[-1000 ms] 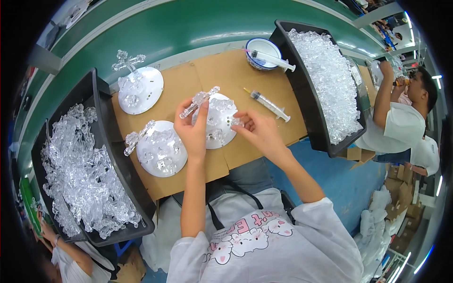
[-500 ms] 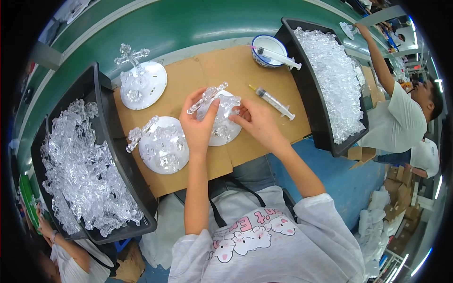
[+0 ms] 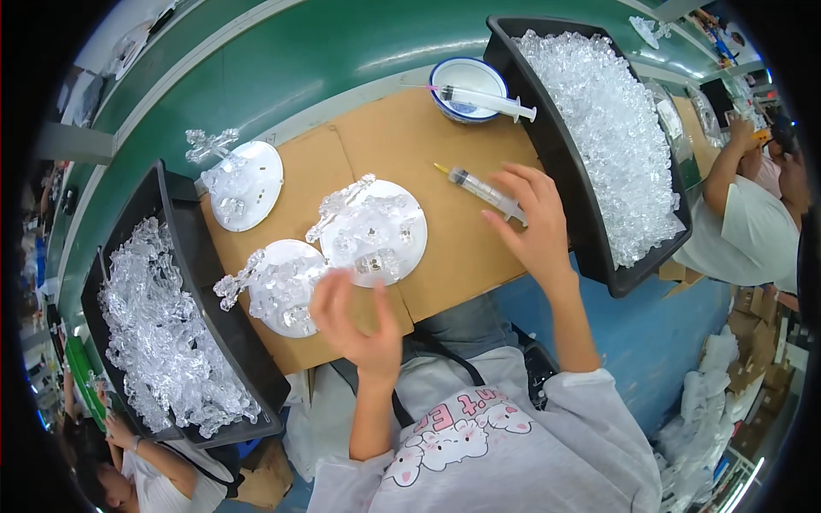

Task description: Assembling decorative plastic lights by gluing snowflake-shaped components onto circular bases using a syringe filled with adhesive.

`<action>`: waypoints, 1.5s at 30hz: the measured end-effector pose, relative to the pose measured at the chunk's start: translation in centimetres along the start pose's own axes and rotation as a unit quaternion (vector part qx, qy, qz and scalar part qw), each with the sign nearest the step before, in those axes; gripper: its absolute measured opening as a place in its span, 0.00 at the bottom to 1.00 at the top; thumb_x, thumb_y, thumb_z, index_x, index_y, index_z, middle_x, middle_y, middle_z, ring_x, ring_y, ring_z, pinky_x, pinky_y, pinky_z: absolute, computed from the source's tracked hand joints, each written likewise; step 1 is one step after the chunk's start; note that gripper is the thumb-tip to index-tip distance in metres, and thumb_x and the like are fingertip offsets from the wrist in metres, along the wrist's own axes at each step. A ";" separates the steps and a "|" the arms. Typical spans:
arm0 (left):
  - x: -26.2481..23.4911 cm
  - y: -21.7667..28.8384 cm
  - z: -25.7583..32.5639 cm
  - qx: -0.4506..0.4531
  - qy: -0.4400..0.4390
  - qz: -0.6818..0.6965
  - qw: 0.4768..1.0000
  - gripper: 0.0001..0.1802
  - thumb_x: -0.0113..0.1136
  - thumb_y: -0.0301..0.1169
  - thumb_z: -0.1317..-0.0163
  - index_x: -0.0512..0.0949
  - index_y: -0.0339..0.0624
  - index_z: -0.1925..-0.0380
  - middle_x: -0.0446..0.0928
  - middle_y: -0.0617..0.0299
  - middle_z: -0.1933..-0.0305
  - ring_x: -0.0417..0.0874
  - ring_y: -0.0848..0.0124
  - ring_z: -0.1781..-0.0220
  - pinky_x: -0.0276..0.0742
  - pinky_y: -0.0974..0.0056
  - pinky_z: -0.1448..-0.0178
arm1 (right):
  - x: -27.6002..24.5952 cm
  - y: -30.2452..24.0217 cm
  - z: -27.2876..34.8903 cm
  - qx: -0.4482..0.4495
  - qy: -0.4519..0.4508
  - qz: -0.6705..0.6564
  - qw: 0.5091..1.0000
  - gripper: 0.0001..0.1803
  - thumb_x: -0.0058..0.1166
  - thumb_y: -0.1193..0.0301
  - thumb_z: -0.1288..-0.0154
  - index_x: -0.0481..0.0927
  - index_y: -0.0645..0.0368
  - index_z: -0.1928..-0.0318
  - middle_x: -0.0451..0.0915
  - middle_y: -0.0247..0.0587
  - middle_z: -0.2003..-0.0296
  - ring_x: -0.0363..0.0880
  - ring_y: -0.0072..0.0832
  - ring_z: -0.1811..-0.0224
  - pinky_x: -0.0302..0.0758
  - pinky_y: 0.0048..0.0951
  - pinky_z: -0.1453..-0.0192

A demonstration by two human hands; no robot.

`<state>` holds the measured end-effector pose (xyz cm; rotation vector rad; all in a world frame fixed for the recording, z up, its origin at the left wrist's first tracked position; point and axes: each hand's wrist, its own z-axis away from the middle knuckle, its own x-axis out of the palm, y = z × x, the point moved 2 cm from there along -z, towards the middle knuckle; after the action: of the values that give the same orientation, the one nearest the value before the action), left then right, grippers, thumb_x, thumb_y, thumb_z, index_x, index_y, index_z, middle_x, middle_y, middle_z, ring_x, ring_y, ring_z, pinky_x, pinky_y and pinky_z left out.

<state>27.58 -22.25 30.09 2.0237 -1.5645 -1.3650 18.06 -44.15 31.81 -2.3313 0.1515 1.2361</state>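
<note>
Your right hand (image 3: 534, 224) rests over the near end of the syringe (image 3: 481, 191) lying on the brown board (image 3: 410, 154) of the bench. The fingers are spread and slightly curled, the fingertips touching or just above the plunger end; whether they have closed on it cannot be told. The syringe's long axis runs diagonally: needle tip up and to your left, plunger end down and to your right, under your fingers. The syringe lies between the middle white disc (image 3: 373, 232) and the right black tray (image 3: 590, 154) filled with clear plastic pieces.

Your left hand (image 3: 355, 321) hovers open and empty at the near edge of the board, fingers loosely fanned and blurred, just below the middle white disc and beside the near white disc (image 3: 284, 286). Both discs carry clusters of clear crystal-like parts. The right hand is by far the nearer to the syringe; the left is well apart from it.

The right forearm reaches forward and to the right from your grey sleeve, wrist nearly straight. The left forearm rises almost vertically in view, the hand tilted toward the discs.

A third white disc (image 3: 246, 184) lies farther to the left. A second syringe (image 3: 483, 98) rests across a blue-and-white bowl (image 3: 466, 75) at the far edge. The left black tray (image 3: 171, 333) holds more clear parts.
</note>
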 end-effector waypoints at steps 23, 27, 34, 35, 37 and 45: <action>5.0 -0.2 -1.1 0.133 -0.163 -0.201 0.957 0.08 0.69 0.22 0.54 0.82 0.46 0.74 0.80 0.66 0.59 0.70 0.56 0.46 0.59 0.58 0.44 | 2.2 1.1 5.4 0.084 -0.108 -0.356 0.925 0.14 0.58 0.83 0.56 0.83 0.56 0.66 0.81 0.37 0.64 0.78 0.20 0.78 0.73 0.19 0.79; 4.9 -0.1 -1.1 0.135 -0.163 -0.206 0.955 0.07 0.70 0.22 0.54 0.81 0.45 0.75 0.80 0.65 0.59 0.70 0.55 0.46 0.60 0.59 0.45 | 2.4 0.9 5.3 0.081 -0.112 -0.349 0.927 0.15 0.60 0.83 0.58 0.83 0.55 0.66 0.81 0.36 0.64 0.78 0.20 0.77 0.73 0.20 0.79; 4.8 -0.5 -0.9 0.130 -0.167 -0.204 0.956 0.07 0.70 0.22 0.54 0.81 0.45 0.76 0.80 0.65 0.58 0.69 0.55 0.46 0.60 0.58 0.45 | 2.8 0.7 5.1 0.067 -0.102 -0.333 0.935 0.15 0.60 0.83 0.59 0.82 0.54 0.67 0.81 0.35 0.67 0.77 0.21 0.78 0.72 0.20 0.80; 4.8 -0.4 -0.9 0.125 -0.168 -0.203 0.956 0.07 0.69 0.22 0.54 0.81 0.45 0.76 0.80 0.65 0.58 0.69 0.55 0.46 0.60 0.58 0.45 | 2.8 0.7 5.0 0.067 -0.106 -0.327 0.937 0.14 0.60 0.82 0.59 0.82 0.54 0.68 0.81 0.35 0.67 0.77 0.21 0.78 0.72 0.20 0.79; 4.8 -0.4 -1.0 0.127 -0.170 -0.206 0.955 0.07 0.69 0.22 0.54 0.81 0.45 0.75 0.80 0.65 0.58 0.69 0.55 0.46 0.60 0.58 0.45 | 2.8 0.6 5.0 0.067 -0.109 -0.321 0.938 0.14 0.61 0.82 0.60 0.82 0.53 0.68 0.81 0.34 0.68 0.77 0.22 0.79 0.72 0.21 0.79; 4.6 -0.3 -1.1 0.132 -0.177 -0.212 0.952 0.09 0.69 0.23 0.54 0.82 0.46 0.71 0.80 0.65 0.57 0.69 0.55 0.46 0.59 0.58 0.44 | 2.8 0.6 4.9 0.073 -0.083 -0.320 0.941 0.14 0.60 0.81 0.62 0.82 0.53 0.70 0.81 0.33 0.69 0.77 0.22 0.79 0.70 0.21 0.80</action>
<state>28.57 -26.39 28.07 2.4977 -1.5775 -1.8483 15.85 -42.04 27.05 -1.9006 -0.5167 1.0263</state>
